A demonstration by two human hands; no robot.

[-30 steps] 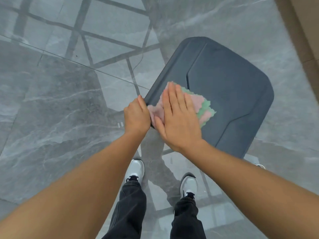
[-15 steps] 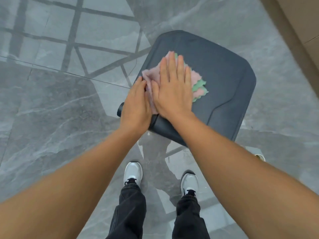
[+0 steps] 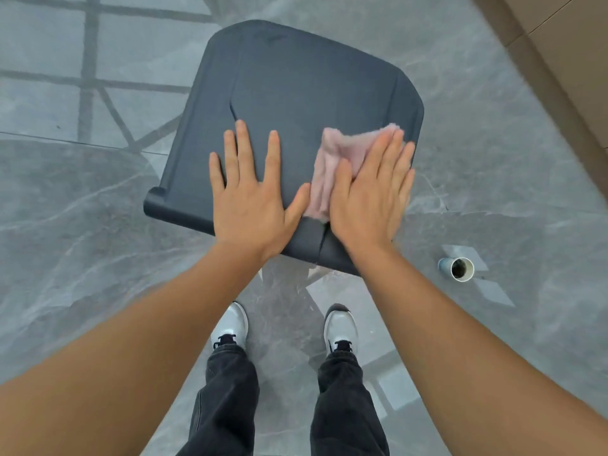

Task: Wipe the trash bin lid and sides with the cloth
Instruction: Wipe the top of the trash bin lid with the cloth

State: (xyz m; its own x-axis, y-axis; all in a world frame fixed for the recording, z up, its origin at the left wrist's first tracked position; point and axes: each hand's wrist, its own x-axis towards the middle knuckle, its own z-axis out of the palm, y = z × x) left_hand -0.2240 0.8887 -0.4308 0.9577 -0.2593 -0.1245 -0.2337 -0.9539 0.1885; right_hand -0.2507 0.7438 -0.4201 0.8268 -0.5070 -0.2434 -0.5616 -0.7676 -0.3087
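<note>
Trash bin lid (image 3: 296, 80), dark grey, closed, stands on the grey tiled floor (image 3: 82, 225) right in front of the person's shoes. Cloth (image 3: 332, 159), pink, lies on the lid's right side near the edge. Right hand (image 3: 368, 199) flat on the cloth, fingers straight and together, pressing it down to rub, not gripping. Left hand (image 3: 250, 192) flat on bare lid, fingers spread and loose, likely bracing the bin so it doesn't slide. Bin sides not visible from above. Small open cylinder (image 3: 457, 268) lies on the floor, well apart to the right.
</note>
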